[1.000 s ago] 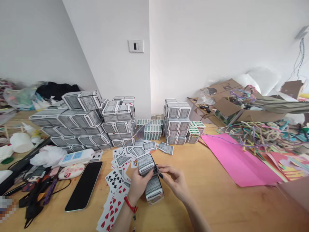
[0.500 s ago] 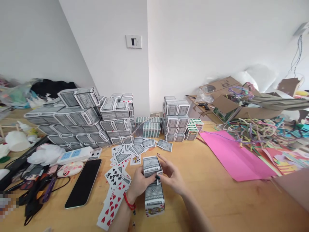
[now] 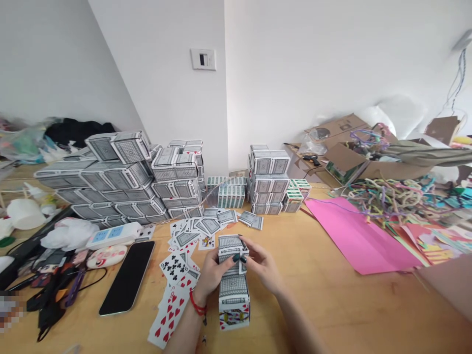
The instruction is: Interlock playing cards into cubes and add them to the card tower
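Between my hands, on the wooden table, stands a block folded from playing cards [image 3: 234,287], with grey patterned backs on top and a court-card face on its near end. My left hand [image 3: 211,276] is wrapped round its left side, thumb lying on top. From the right, my right hand [image 3: 262,268] grips the same block, its thumb pressed at a folded card edge close to my left thumb. The fingers behind the block are partly hidden. Loose playing cards [image 3: 172,314] lie spread to the left of my left hand and beyond the block.
Stacks of card blocks [image 3: 118,177] rise at the back left, with another stack [image 3: 269,184] at the back centre. Green-and-white card boxes [image 3: 231,195] stand between them. A phone [image 3: 127,278] and a power strip [image 3: 114,236] lie left, pink paper [image 3: 361,236] right.
The right hand's fingers have moved from the folded dark card piece to flat against the block's right side. The block is now turned straighter, its near face showing more. The view has shifted slightly.
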A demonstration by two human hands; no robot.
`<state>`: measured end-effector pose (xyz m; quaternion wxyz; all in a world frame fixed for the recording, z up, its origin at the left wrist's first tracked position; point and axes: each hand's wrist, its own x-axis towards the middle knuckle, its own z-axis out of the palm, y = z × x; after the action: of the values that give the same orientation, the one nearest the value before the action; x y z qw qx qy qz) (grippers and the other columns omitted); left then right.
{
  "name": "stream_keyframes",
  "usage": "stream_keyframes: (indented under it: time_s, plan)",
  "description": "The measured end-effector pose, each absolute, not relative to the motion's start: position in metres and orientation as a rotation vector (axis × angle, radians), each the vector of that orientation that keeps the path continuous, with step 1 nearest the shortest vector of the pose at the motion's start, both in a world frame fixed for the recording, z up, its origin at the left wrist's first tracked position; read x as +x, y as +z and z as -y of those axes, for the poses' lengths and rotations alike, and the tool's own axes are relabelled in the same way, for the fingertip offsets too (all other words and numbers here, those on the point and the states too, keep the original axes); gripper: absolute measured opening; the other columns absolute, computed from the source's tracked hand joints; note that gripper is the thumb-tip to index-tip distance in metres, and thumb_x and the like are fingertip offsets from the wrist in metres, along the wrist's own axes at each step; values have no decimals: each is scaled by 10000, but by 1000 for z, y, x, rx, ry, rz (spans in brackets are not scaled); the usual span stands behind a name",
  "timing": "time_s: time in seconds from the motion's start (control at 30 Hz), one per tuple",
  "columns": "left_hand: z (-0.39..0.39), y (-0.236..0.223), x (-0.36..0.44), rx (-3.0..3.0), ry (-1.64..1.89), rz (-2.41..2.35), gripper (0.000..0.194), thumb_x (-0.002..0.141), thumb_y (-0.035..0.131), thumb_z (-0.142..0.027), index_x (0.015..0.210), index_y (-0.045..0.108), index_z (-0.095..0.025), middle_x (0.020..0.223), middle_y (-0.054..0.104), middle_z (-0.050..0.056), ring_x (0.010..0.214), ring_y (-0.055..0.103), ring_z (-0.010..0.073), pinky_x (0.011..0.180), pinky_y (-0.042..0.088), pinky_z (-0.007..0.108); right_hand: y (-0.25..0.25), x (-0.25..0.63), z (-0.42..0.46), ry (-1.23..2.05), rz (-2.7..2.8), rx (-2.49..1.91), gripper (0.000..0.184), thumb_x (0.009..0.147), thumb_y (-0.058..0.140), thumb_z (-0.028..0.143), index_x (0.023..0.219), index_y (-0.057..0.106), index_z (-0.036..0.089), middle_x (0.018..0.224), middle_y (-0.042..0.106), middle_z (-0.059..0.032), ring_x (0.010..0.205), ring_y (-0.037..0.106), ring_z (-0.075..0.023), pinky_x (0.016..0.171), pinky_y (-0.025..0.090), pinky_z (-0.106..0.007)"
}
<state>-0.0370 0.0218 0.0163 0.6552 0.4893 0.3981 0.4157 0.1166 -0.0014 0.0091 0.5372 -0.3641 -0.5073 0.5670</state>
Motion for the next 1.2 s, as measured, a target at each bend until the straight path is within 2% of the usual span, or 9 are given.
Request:
stream_keyframes:
  time_s: [0.2, 0.37, 0.63, 0.73, 0.9, 1.2]
  plan:
    - [-24, 11, -38, 981, 951, -872, 392, 638, 677, -367, 950, 658, -130, 865, 698, 82, 747, 643, 221, 647, 500, 294, 8, 111, 3, 1238, 1213, -911, 375, 766, 575, 383, 1121, 532, 269, 1177, 573, -62, 1060, 544, -216, 834, 484, -347]
    - [-26, 8, -39, 911, 980, -922, 444, 579, 719, -355, 948, 658, -116, 798, 701, 85, 730, 646, 228, 654, 504, 307, 7, 110, 4, 1168, 1157, -925, 293, 783, 554, 375, 1050, 569, 255, 1238, 529, -77, 1114, 508, -233, 856, 475, -363]
    - [-25, 13, -39, 881, 967, -905, 395, 593, 715, -344, 906, 665, -108, 827, 698, 96, 725, 646, 226, 641, 503, 304, 5, 113, 4, 1206, 1162, -963, 370, 787, 552, 371, 1140, 563, 261, 1231, 543, -53, 1136, 490, -235, 893, 461, -374]
    - [-25, 13, -39, 881, 960, -889, 391, 604, 711, -336, 916, 664, -105, 847, 696, 103, 737, 645, 226, 647, 500, 300, 2, 112, 4, 1167, 1178, -992, 380, 799, 539, 359, 1168, 545, 269, 1226, 547, -52, 1101, 519, -227, 877, 473, -362]
    - [-24, 14, -38, 861, 949, -891, 384, 605, 718, -323, 923, 664, -115, 868, 695, 101, 767, 641, 222, 664, 494, 285, 1, 110, 5, 1048, 1266, -1055, 372, 811, 517, 347, 1172, 545, 264, 1293, 481, -59, 1153, 474, -229, 891, 464, -356]
    - [-24, 14, -40, 844, 937, -872, 343, 606, 720, -303, 898, 677, -127, 838, 700, 87, 741, 643, 211, 629, 485, 262, 2, 109, 5, 958, 1343, -1096, 374, 821, 498, 342, 1185, 533, 264, 1278, 496, -61, 1131, 499, -218, 909, 452, -358]
